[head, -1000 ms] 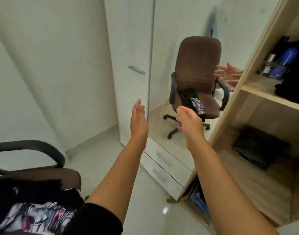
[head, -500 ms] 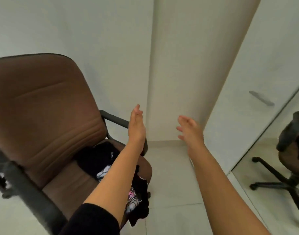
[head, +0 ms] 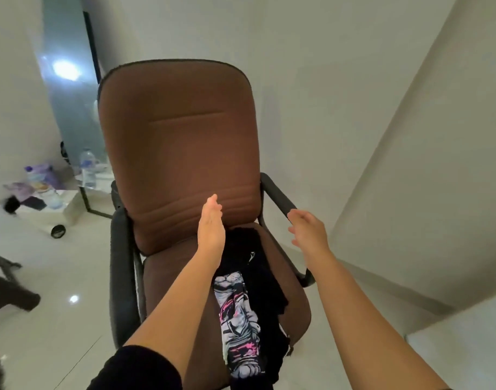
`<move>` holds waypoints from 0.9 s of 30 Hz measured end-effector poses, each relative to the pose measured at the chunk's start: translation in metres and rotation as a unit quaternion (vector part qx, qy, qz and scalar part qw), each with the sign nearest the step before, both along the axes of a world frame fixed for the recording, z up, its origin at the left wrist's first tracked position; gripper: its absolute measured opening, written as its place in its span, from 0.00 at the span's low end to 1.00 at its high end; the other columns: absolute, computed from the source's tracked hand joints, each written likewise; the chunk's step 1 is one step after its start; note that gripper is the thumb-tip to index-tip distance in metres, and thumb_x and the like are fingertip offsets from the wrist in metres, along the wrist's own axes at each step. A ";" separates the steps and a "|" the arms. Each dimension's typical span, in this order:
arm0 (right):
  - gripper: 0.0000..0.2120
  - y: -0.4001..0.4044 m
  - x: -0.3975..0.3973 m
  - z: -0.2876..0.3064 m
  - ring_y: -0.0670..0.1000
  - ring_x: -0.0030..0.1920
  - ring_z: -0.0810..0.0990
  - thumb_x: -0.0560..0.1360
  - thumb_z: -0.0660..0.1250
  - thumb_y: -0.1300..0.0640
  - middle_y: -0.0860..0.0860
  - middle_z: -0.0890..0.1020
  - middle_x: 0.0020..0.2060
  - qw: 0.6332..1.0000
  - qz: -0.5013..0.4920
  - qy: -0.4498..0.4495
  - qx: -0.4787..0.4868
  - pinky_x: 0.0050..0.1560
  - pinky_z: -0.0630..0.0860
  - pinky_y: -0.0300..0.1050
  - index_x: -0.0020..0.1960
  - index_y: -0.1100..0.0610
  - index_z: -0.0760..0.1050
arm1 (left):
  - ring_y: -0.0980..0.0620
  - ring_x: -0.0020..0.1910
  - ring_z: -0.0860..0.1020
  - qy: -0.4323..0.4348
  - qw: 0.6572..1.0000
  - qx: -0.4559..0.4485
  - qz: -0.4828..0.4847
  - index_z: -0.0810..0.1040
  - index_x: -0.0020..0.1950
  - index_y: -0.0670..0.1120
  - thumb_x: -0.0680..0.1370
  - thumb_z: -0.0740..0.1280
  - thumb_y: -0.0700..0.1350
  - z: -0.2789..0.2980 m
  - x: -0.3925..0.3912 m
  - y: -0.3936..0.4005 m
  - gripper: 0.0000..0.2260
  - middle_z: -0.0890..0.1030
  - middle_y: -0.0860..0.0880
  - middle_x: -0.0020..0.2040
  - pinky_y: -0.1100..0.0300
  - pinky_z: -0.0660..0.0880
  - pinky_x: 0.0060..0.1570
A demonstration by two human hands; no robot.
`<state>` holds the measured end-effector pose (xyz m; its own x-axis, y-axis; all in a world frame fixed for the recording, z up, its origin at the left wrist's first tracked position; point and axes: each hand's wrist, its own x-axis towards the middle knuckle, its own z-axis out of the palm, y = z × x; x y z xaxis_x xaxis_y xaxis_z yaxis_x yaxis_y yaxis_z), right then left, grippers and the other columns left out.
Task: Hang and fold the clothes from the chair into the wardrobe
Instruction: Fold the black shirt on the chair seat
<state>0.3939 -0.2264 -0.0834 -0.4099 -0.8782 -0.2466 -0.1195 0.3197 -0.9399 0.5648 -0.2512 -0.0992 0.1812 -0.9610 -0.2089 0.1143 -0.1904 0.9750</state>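
Observation:
A brown office chair [head: 182, 142] with black armrests faces me in the middle of the view. On its seat lies a black garment [head: 258, 274] with a white and pink print [head: 239, 319]. My left hand [head: 210, 228] hovers above the back of the seat, fingers straight, holding nothing. My right hand [head: 308, 229] is out over the chair's right side near the right armrest [head: 277, 197], fingers loosely spread, empty. The wardrobe is out of view.
A white wall and a white panel [head: 423, 164] stand to the right of the chair. At the left, a low white table [head: 69, 204] carries a water bottle [head: 88, 167] and small items. A dark furniture leg [head: 10, 291] lies on the glossy floor at far left.
My view has swung left from the open wardrobe and mirror to the chair, which now faces me head-on. Both hands stay extended and empty, now over the chair seat.

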 end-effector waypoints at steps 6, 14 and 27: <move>0.09 -0.066 -0.012 -0.045 0.52 0.44 0.77 0.75 0.60 0.52 0.48 0.77 0.39 0.996 0.071 0.036 0.046 0.47 0.75 0.51 0.49 0.54 0.77 | 0.52 0.73 0.63 -0.070 0.996 0.038 0.030 0.61 0.75 0.54 0.81 0.47 0.58 -0.056 -0.010 -0.034 0.23 0.65 0.50 0.74 0.45 0.60 0.72; 0.14 -0.144 -0.010 -0.149 0.51 0.46 0.74 0.77 0.62 0.55 0.49 0.75 0.47 0.981 0.123 0.073 0.130 0.49 0.72 0.47 0.61 0.53 0.75 | 0.46 0.71 0.66 -0.229 0.961 0.156 -0.023 0.61 0.75 0.50 0.82 0.48 0.57 -0.143 0.002 -0.088 0.23 0.67 0.47 0.72 0.55 0.62 0.66; 0.16 -0.231 0.005 -0.316 0.55 0.57 0.77 0.77 0.62 0.58 0.55 0.77 0.62 0.948 0.129 0.142 0.254 0.53 0.75 0.45 0.64 0.53 0.74 | 0.50 0.40 0.72 -0.370 0.851 0.299 -0.223 0.59 0.75 0.56 0.82 0.55 0.53 -0.278 0.016 -0.211 0.21 0.73 0.44 0.65 0.59 0.70 0.45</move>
<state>0.3986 -0.4572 -0.3990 -0.3112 -0.7553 -0.5768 -0.4813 0.6486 -0.5896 0.5809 -0.4627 -0.3775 0.1209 -0.7310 -0.6716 -0.7021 -0.5412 0.4627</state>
